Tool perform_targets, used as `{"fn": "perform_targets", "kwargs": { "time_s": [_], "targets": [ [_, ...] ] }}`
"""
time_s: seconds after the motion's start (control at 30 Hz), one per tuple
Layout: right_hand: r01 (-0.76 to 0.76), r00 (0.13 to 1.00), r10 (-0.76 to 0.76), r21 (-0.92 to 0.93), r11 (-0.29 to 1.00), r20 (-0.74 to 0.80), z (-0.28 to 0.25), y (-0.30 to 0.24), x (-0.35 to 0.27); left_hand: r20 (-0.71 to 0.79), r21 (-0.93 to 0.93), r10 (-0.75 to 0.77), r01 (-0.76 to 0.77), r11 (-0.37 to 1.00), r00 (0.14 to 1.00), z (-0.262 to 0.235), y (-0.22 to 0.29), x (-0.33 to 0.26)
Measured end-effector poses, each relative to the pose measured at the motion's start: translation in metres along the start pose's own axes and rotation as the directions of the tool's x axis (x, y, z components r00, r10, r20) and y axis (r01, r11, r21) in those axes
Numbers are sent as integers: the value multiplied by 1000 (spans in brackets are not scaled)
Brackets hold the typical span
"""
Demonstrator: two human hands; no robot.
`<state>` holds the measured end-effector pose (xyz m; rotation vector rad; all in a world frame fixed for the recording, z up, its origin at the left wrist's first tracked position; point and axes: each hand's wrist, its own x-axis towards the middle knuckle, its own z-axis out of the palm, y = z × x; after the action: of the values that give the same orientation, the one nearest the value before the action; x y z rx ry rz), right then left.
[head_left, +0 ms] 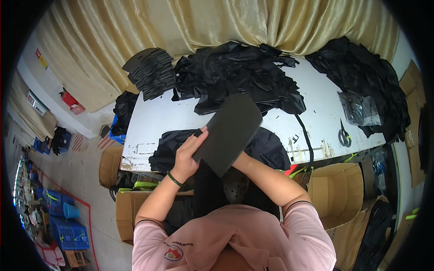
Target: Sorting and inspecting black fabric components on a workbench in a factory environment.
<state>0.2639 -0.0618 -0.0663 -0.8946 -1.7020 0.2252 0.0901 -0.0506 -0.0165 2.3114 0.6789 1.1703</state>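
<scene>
A dark, flat panel point(230, 131), stiff-looking with rounded upper corners, is held up tilted over the near edge of the table. My left hand point(190, 151) grips its left edge; a black band shows on one finger and a dark bangle circles the wrist. Behind the panel's lower right side goes my right hand point(238, 160); only the wrist end shows, and its fingers are hidden. Under the panel, black fabric pieces point(271, 147) lie on the white table point(181, 115) on both sides.
At the back stand a stack of black panels point(153, 74) and a heap of black fabric point(239, 67). More black fabric point(361, 72) lies right, beside a clear plastic bag point(361, 108) and scissors point(344, 135). Cardboard boxes point(337, 192) flank me below the table edge.
</scene>
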Motion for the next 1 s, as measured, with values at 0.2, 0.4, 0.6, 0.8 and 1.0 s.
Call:
{"fn": "perform_targets", "kwargs": {
  "time_s": [0.2,0.4,0.6,0.8,1.0],
  "targets": [
    [-410,756,75,381,828,651,-91,-18,26,43,441,301,-288,850,953,-33,0,15],
    [-641,743,576,607,469,341,-108,-65,43,106,58,185,-192,980,977,-55,6,27],
    [-745,588,740,574,340,326,-131,-3,-5,-461,-656,-350,-48,753,815,-82,-24,10],
    [-935,338,921,180,306,194,-160,42,-73,-537,-613,-567,173,771,624,-109,-64,-36],
    [-951,308,944,16,308,115,-180,61,-103,-552,-642,-748,385,663,368,-129,-145,-119]
  ]
}}
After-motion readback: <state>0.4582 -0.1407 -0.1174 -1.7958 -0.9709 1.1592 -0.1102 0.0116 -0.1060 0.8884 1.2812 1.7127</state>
